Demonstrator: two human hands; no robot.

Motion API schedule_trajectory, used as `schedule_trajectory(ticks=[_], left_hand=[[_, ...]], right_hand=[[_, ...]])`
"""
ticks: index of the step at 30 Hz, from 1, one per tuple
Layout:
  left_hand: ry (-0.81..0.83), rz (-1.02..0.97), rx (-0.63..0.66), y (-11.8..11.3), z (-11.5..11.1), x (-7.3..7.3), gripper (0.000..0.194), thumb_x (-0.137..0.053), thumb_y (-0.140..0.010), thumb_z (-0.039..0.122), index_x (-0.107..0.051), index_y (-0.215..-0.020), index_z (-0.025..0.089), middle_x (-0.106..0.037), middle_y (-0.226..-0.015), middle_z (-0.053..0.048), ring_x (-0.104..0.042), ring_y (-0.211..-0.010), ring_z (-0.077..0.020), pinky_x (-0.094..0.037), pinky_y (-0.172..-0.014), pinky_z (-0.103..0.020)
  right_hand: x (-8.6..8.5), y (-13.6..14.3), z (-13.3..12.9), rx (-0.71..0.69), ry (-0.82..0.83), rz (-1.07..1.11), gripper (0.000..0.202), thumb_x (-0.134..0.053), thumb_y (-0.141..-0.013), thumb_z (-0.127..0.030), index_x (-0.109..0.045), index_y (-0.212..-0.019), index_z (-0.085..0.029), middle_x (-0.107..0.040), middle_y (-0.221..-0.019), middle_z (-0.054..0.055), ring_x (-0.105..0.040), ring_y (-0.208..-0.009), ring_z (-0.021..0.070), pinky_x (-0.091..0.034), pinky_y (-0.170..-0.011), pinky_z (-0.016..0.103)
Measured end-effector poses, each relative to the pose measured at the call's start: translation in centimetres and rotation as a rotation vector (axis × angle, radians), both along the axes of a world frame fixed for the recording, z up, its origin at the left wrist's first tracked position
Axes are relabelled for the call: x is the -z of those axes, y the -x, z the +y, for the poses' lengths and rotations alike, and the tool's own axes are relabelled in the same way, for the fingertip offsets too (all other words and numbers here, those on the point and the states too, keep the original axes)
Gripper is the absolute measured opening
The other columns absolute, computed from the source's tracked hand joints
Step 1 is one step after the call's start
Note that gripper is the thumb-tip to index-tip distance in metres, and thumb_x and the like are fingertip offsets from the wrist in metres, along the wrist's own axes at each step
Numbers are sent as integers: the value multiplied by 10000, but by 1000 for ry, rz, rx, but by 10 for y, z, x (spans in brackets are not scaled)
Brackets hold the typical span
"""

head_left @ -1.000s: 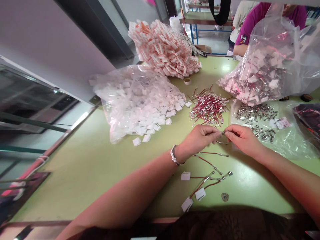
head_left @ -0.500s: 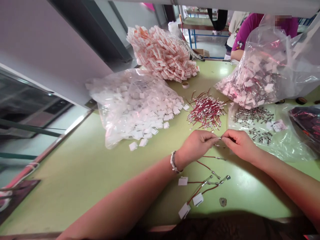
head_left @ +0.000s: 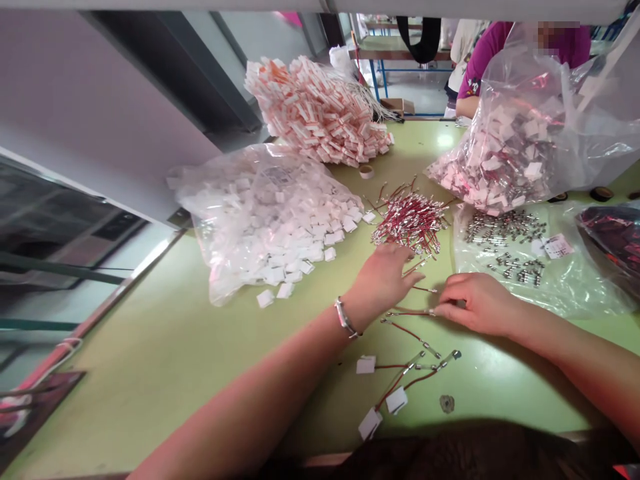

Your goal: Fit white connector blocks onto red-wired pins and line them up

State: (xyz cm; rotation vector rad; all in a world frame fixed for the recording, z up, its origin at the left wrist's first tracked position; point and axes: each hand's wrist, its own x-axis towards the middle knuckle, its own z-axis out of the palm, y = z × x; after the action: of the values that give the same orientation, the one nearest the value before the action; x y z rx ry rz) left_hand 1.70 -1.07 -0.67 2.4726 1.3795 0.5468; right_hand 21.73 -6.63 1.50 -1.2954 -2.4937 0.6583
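Note:
My left hand point(head_left: 384, 281) reaches to the near edge of a pile of short red wires with metal ends point(head_left: 413, 223). Its thumb is apart from the fingers, and one lead shows in the gap, not visibly gripped. Just to the right, my right hand point(head_left: 477, 303) is closed, thumb and forefinger pinched at the right end of a red wire point(head_left: 410, 313); the fingertips hide that end. Below lies a red wire with a glass fuse point(head_left: 431, 349). Nearer me are several red leads with fuses and white plastic pieces point(head_left: 370, 423).
At left, a clear bag point(head_left: 240, 227) spills white plastic pieces. Behind it is a heap of white-and-orange parts point(head_left: 325, 113). At right, a plastic sheet point(head_left: 575, 287) carries small fuses point(head_left: 520, 267) beside a full bag point(head_left: 510, 153). A person in purple point(head_left: 483, 63) sits beyond.
My hands were pinched together over a small metal piece; now they are apart. The left has opened and moved up toward the wire pile. The right has come slightly down to a wire end.

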Motion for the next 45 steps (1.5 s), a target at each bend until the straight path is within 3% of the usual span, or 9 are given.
schedule_trajectory(ticks=[6, 10, 15, 25, 30, 34, 39, 41, 45], left_hand=[[40, 125, -3, 4, 10, 14, 179, -524, -864, 214, -573, -704, 150, -597, -764, -79, -535, -778, -218, -446, -727, -361], [-11, 40, 3, 12, 20, 15, 176, -541, -860, 207, -584, -695, 163, -600, -760, -63, -539, -801, -208, -440, -758, -353], [-9, -283, 11, 15, 19, 8, 119, -563, -827, 170, -577, -709, 167, -609, -774, -37, -535, -778, -164, -442, -743, -305], [219, -805, -246, 8, 11, -8, 89, -588, -806, 232, -596, -748, 165, -590, -663, 13, -497, -564, -74, -403, -524, -199], [625, -929, -353, 0, 8, -1, 113, -546, -841, 239, -517, -763, 163, -630, -642, -14, -572, -490, -95, -447, -457, -213], [782, -734, -391, 7, 6, -3, 191, -540, -848, 288, -505, -707, 165, -626, -617, -29, -544, -434, -103, -424, -428, -234], [252, -45, -368, 24, 0, -21, 382, -568, -817, 413, -477, -529, 180, -508, -498, -19, -492, -502, -147, -359, -489, -269], [83, 83, -245, 22, -3, -24, 319, -583, -813, 393, -532, -583, 177, -553, -588, -37, -528, -604, -178, -386, -559, -291], [70, 24, 185, 0, -5, -8, 130, -561, -857, 260, -624, -941, 184, -627, -933, -66, -566, -893, -204, -441, -764, -318]], right_hand=[[-7, -49, 30, 238, -165, -417, 147, -550, -850, -294, -677, -825, -224, -631, -850, 67, -560, -711, 181, -344, -562, 303], [0, -70, 42, 152, -147, -626, 119, -543, -848, -256, -646, -852, -197, -621, -886, 64, -567, -724, 183, -314, -537, 291], [1, -58, 41, 150, -165, -666, 215, -430, -900, -226, -629, -847, -162, -643, -884, 80, -575, -701, 179, -330, -562, 301], [-10, -96, 53, 177, 51, -680, 172, -555, -797, -334, -640, -900, -225, -656, -841, 43, -560, -657, 178, -306, -522, 282], [-4, -83, 51, 155, 35, -698, 143, -516, -803, -288, -629, -824, -204, -657, -755, 57, -551, -629, 183, -290, -528, 293], [-6, -72, 47, 183, -22, -759, 171, -471, -808, -271, -624, -801, -195, -662, -766, 75, -562, -633, 197, -270, -520, 304], [-8, -69, 45, 186, -90, -799, 218, -412, -825, -243, -622, -819, -188, -671, -846, 80, -585, -674, 210, -253, -520, 309], [-7, -68, 46, 183, -108, -800, 222, -407, -823, -224, -625, -831, -188, -670, -875, 79, -589, -688, 209, -261, -524, 307], [-4, -67, 45, 178, -137, -813, 248, -399, -844, -247, -633, -888, -178, -658, -923, 90, -591, -694, 214, -281, -528, 311]])
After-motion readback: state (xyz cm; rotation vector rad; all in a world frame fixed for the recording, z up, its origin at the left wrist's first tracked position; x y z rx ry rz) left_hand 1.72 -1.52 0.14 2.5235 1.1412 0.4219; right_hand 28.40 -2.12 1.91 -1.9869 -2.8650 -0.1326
